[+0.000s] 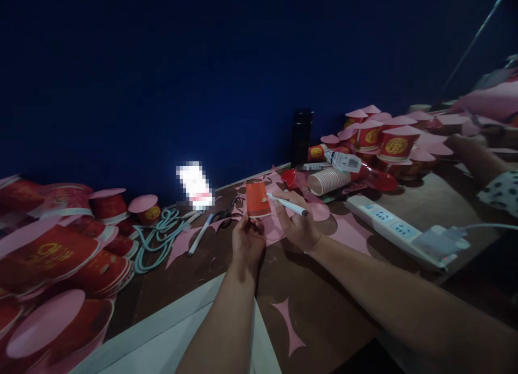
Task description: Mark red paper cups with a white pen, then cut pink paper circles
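Observation:
My left hand holds an orange-red paper cup from below, its fingers around the lower edge. In my right hand is a white marker pen, gripped between thumb and fingers. The pen's tip touches or nearly touches the right side of the cup; I cannot tell which. Pink paper scraps lie under and around both hands. To the left rest a second white marker and dark-handled scissors, partly covered by scraps.
Red cups with pink paper tops crowd the left and the right back. A power strip, a black bottle, stacked cups, a coiled cable and a glowing pixelated screen surround the hands. Another person's arm reaches in at right.

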Motion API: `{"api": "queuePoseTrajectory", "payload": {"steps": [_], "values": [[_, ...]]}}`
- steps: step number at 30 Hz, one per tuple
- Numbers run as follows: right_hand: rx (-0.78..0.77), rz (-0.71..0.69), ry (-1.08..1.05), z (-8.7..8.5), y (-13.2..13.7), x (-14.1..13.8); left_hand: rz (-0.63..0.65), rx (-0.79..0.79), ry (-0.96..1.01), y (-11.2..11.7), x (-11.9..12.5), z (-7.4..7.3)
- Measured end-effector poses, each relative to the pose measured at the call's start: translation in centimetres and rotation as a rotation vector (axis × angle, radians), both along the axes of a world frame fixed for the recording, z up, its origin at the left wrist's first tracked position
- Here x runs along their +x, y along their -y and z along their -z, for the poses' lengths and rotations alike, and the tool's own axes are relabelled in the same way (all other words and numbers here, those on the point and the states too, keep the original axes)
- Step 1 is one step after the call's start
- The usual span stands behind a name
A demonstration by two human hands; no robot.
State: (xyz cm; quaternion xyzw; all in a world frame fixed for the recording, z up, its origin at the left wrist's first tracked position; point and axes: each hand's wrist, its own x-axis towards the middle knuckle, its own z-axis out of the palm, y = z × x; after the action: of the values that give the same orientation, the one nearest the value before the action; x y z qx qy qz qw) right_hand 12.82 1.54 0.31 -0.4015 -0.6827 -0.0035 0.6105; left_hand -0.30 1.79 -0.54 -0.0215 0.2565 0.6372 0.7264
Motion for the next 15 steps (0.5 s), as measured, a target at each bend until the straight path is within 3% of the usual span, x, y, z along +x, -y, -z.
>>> {"api": "queuePoseTrajectory", "payload": {"steps": [15], "values": [[-0.003, -0.030, 0.053, -0.12, 0.31, -0.18, -0.019, 0.009, -0.061, -0.21, 0.06, 0.36]]}}
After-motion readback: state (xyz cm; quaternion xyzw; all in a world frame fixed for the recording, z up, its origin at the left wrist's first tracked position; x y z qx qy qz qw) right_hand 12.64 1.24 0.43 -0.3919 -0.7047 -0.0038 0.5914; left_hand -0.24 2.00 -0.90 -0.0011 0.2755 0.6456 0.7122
